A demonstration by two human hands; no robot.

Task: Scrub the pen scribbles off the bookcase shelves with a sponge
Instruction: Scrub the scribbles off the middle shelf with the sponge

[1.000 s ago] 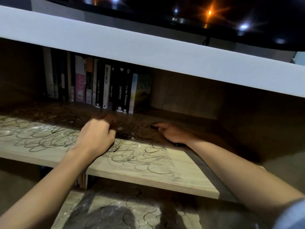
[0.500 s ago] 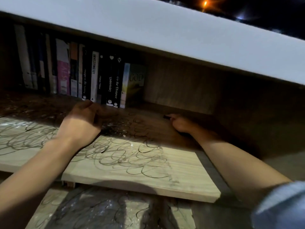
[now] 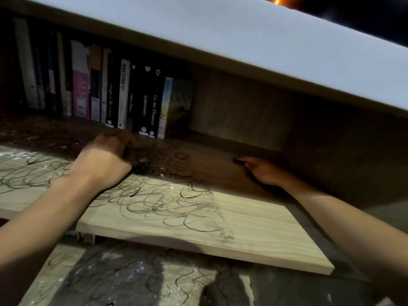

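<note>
The wooden bookcase shelf (image 3: 260,230) carries looping black pen scribbles (image 3: 167,206) across its middle and left. My left hand (image 3: 103,160) sits on the shaded back part of the shelf. Its fingers are curled over a dark sponge (image 3: 127,151), of which only an edge shows. White specks of foam (image 3: 152,164) lie just right of that hand. My right hand (image 3: 262,171) rests further right on the shelf, its fingers curled on a small dark object (image 3: 236,160) that pokes out to the left.
A row of upright books (image 3: 143,100) stands at the back of the shelf, just behind my left hand. A thick white board (image 3: 242,47) overhangs above. The lower shelf (image 3: 123,281) is also scribbled and speckled with white.
My left hand has slid back toward the books. My right hand has moved right and deeper along the shelf. The view has dropped lower under the white board.
</note>
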